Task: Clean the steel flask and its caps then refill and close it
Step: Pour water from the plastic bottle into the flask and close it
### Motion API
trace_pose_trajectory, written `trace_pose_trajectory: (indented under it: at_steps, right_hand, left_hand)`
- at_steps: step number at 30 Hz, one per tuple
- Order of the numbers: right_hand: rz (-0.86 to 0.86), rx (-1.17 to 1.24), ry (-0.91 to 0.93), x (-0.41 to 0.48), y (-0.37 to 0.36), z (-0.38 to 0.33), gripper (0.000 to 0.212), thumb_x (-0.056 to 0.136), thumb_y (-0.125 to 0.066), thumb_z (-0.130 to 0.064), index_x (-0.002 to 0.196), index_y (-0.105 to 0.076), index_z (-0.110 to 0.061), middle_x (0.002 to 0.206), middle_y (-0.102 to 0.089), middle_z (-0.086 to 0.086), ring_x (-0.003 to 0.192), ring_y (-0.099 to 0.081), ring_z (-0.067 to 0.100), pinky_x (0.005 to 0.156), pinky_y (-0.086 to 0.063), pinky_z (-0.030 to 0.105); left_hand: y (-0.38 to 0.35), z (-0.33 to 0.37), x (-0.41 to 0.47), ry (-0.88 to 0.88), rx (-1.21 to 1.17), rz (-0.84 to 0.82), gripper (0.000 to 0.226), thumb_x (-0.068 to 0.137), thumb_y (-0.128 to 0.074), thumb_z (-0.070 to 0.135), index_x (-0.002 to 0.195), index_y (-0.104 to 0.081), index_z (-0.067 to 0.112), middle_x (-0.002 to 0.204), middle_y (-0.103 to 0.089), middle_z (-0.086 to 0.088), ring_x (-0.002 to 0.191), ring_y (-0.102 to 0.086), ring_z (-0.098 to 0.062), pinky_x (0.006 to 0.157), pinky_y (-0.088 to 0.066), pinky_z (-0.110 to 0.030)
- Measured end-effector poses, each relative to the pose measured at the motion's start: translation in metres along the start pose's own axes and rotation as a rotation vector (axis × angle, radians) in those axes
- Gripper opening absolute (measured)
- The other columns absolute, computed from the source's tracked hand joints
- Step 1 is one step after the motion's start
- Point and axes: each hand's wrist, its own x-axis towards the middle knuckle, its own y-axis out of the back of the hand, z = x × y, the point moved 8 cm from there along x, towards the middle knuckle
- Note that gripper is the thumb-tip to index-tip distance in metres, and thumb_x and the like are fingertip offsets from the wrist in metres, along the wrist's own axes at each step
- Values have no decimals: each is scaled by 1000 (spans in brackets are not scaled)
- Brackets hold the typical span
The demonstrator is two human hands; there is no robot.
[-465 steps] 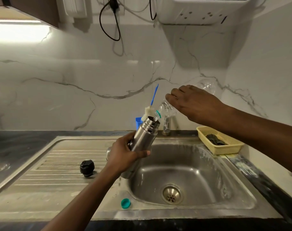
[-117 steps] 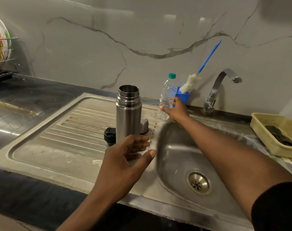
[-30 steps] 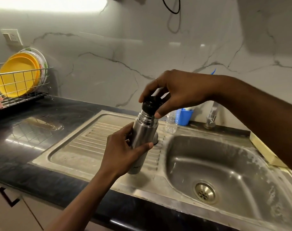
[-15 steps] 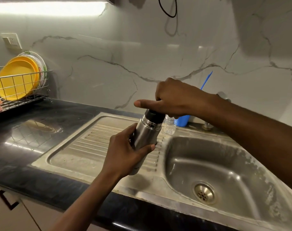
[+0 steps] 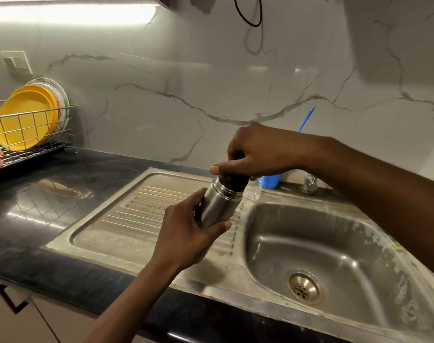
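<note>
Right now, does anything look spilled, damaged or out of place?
Nothing spilled or broken. The steel flask is tilted, but the left hand grips it and the right hand grips its black cap. Only whitish residue streaks the sink wall.

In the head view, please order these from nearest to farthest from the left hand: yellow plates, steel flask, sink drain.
1. Steel flask, held in the left hand.
2. Sink drain, to the right, in the basin.
3. Yellow plates, far left, in the rack.
</note>
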Motion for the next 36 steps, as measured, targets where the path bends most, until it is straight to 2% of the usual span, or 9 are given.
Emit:
trace_pose_trajectory:
  at_steps: [4,9,13,19,21,23,27,30,36]
  right_hand:
    - [-58,17,155,-10,-1,-10,47,95,-64,-58,134,-61,-31,109,-70,-12,94,-67,3,80,-52,22]
    - [50,7,140,-9,-14,-8,42,102,-47,-63,119,-50,-24,97,-64,-5,83,-62,10,70,-50,29]
    - [132,49,103,0,-13,-10,43,102,-41,-66,110,-48,-24,85,-59,-8,74,-57,8,63,-39,25]
    - [259,514,-67,27,-36,19,54,109,-25,-58,111,-61,-18,87,-65,0,78,-60,11,73,-44,28]
    - [302,619,-187,47,-64,50,48,110,-30,-53,116,-62,-17,95,-69,6,82,-63,15,75,-47,34]
    - [205,507,-318,67,-111,79,37,108,-46,-45,127,-58,-17,123,-68,10,101,-64,21,86,-50,39]
    - [-65,295,-383,84,-197,101,83,92,-73,-46,162,-31,-26,163,-42,7,146,-42,28,115,-39,40]
    - [-87,271,-435,91,-227,113,94,86,-76,-47,163,-25,-30,160,-46,3,142,-46,28,110,-43,39]
    - [38,165,-381,87,-218,112,60,86,-79,-44,139,-55,-28,136,-62,3,115,-61,23,97,-54,43]
  left_hand:
    - [6,2,5,-17,-25,14,58,74,-93,43,112,-57,68,98,-69,40,96,-69,9,81,-56,-11]
    - [12,5,9,-16,-38,50,60,75,-93,41,124,-61,51,104,-74,27,97,-71,4,83,-59,-16]
    - [15,5,12,-8,-52,73,56,72,-85,60,123,-64,48,102,-74,25,95,-71,4,81,-59,-16]
    - [26,-11,12,24,-10,86,53,73,-86,59,119,-60,52,100,-70,31,95,-70,6,79,-56,-14]
    - [31,-19,10,40,-4,80,50,75,-89,49,118,-64,48,100,-73,27,95,-71,5,81,-59,-19]
    - [35,-23,9,49,-13,67,54,74,-89,47,122,-66,44,103,-75,24,97,-71,5,82,-58,-19]
    - [39,-26,9,31,-11,40,59,73,-89,47,128,-66,42,109,-75,24,101,-71,5,85,-56,-14]
    - [39,-26,10,17,-11,36,61,74,-89,46,130,-66,39,110,-75,22,102,-71,4,85,-56,-11]
    - [38,-24,11,3,-21,57,55,73,-86,57,122,-60,55,106,-73,29,101,-70,5,83,-54,-9]
